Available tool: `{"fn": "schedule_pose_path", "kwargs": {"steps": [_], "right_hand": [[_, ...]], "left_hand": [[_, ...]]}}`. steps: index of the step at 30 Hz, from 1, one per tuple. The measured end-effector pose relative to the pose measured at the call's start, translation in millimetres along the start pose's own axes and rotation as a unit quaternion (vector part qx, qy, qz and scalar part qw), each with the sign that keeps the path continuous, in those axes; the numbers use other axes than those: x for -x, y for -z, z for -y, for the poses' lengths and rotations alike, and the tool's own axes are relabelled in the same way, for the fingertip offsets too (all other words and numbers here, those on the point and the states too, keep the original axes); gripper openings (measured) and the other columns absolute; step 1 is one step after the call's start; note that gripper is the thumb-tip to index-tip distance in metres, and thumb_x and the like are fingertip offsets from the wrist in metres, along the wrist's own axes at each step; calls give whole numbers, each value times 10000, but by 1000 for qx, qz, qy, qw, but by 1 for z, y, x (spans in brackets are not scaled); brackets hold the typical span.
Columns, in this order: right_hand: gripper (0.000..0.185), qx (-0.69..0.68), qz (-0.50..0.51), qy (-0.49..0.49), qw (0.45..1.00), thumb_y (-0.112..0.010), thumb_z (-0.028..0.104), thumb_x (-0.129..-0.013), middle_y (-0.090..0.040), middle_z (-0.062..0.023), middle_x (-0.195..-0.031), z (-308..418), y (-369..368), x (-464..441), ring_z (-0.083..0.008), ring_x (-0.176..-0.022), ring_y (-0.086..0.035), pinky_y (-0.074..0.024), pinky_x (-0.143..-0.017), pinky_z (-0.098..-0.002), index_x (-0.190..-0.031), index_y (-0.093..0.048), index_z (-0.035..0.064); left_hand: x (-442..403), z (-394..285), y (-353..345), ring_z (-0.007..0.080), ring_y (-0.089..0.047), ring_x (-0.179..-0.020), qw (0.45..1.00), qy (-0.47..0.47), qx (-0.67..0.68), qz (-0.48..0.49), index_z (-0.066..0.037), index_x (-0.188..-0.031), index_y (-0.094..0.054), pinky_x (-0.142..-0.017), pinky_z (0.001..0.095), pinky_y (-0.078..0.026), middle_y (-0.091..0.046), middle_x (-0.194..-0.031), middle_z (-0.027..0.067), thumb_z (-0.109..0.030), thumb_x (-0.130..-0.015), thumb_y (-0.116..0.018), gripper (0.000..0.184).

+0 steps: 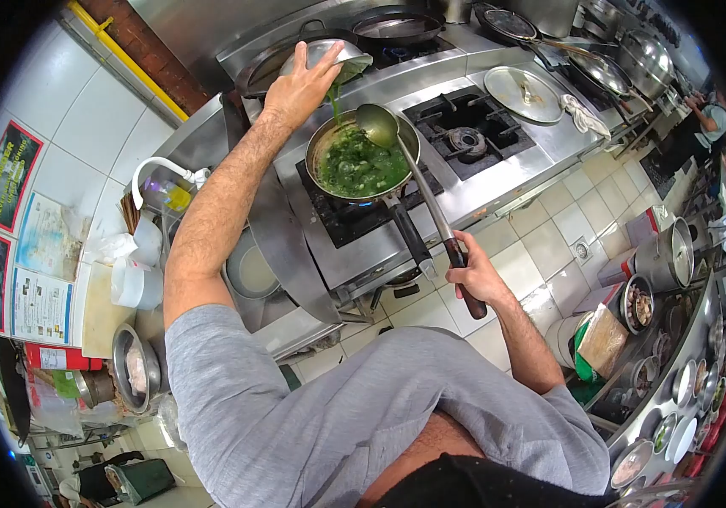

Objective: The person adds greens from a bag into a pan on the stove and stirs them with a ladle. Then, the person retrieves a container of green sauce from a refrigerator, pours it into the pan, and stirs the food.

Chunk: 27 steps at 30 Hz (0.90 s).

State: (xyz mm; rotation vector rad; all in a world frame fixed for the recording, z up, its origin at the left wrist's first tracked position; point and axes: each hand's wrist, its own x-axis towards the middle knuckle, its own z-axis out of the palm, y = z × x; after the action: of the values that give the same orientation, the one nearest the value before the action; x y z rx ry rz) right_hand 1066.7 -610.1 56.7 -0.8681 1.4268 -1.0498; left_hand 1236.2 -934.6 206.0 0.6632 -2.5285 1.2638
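Note:
My left hand (302,85) grips a metal bowl (338,52) tilted over the frying pan. Green liquid (335,103) streams from the bowl's edge into the pan. In my right hand (475,269) is the dark handle of a long ladle (431,199), whose metal head sits over the pan's far right side. The frying pan (313,173) stands on a burner with a bluish flame under it, and holds a chunky green mixture (363,165). Its black handle (408,233) points towards me, untouched by either hand.
An unlit-looking burner (466,140) lies right of the pan, with a round lid (522,93) and cloth (585,116) beyond. Black pans (397,27) stand at the back. A white tap (164,165) is on the left. Right, a shelf holds several bowls; two other people are farther off.

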Motion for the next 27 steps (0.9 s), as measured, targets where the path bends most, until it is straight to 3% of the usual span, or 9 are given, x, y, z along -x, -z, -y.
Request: {"fn": "schedule_pose_path", "kwargs": {"steps": [8, 10, 18, 20, 21, 22, 25, 26, 27], "right_hand": [[698, 85, 5, -10, 996, -514, -74, -726, -492, -70, -706, 2, 4, 2, -108, -466, -507, -421, -412, -276, -1352, -233, 53], [700, 172, -19, -5, 985, -533, -50, -722, -559, -149, -795, 7, 7, 4, -204, -586, -589, -477, -524, -328, -1351, -244, 52], [759, 345, -61, 155, 924, -539, -31, -701, -563, -135, -766, -24, 24, -28, -166, -499, -534, -445, -456, -306, -1384, -221, 70], [689, 87, -19, -40, 995, -558, -2, -708, -588, -184, -829, -12, -1, -28, -250, -545, -585, -482, -486, -349, -1335, -277, 39], [689, 91, -16, -42, 995, -558, -2, -708, -588, -184, -829, -3, -13, -26, -250, -545, -585, -482, -486, -349, -1335, -277, 39], [601, -75, 34, -70, 994, -555, -4, -709, -548, -123, -730, 7, -25, -22, -197, -477, -536, -436, -417, -312, -1265, -330, 37], [484, -375, 139, -113, 910, -545, -10, -712, -490, -55, -610, 7, -23, -24, -142, -397, -480, -381, -338, -273, -1168, -387, 37], [454, -501, 193, -125, 834, -537, -14, -714, -473, -48, -590, 7, -19, -26, -140, -385, -473, -372, -330, -270, -1140, -390, 39], [454, -497, 197, -125, 836, -537, -14, -714, -473, -48, -590, 9, -19, -24, -140, -385, -473, -372, -330, -270, -1140, -390, 39]], "left_hand": [[7, 10, 11, 365, -337, -1254, 996, -26, 0, -89, -188, -1145, -578, -573, 250, -589, -199, -1460, -55, -49, -781, -554, 390], [10, 11, 12, 351, -340, -1256, 988, -32, -3, -149, -193, -1087, -622, -575, 228, -583, -223, -1452, -66, -75, -783, -559, 332], [49, -26, -23, 330, -348, -1255, 996, 22, 68, -48, -189, -1194, -535, -689, 253, -581, -230, -1447, -55, -32, -775, -532, 447], [55, -29, -34, 333, -343, -1258, 987, 92, 125, -29, -181, -1229, -492, -743, 296, -568, -231, -1445, -47, -18, -777, -521, 481], [59, -29, -38, 336, -338, -1260, 971, 162, 177, -10, -173, -1264, -448, -797, 338, -556, -232, -1444, -40, -5, -779, -510, 517], [64, -28, -37, 340, -377, -1233, 948, 209, 240, -1, -144, -1311, -365, -900, 408, -485, -252, -1438, 2, 40, -758, -507, 599], [77, -24, -40, 340, -432, -1189, 857, 349, 380, -12, -104, -1300, -378, -918, 409, -452, -280, -1427, 49, 82, -726, -505, 617], [82, -23, -50, 337, -461, -1160, 857, 356, 371, -43, -75, -1296, -378, -935, 405, -427, -307, -1412, 86, 101, -705, -501, 629], [84, -22, -43, 337, -461, -1160, 856, 360, 368, -46, -75, -1296, -378, -935, 405, -427, -307, -1412, 86, 101, -705, -501, 629]]}}
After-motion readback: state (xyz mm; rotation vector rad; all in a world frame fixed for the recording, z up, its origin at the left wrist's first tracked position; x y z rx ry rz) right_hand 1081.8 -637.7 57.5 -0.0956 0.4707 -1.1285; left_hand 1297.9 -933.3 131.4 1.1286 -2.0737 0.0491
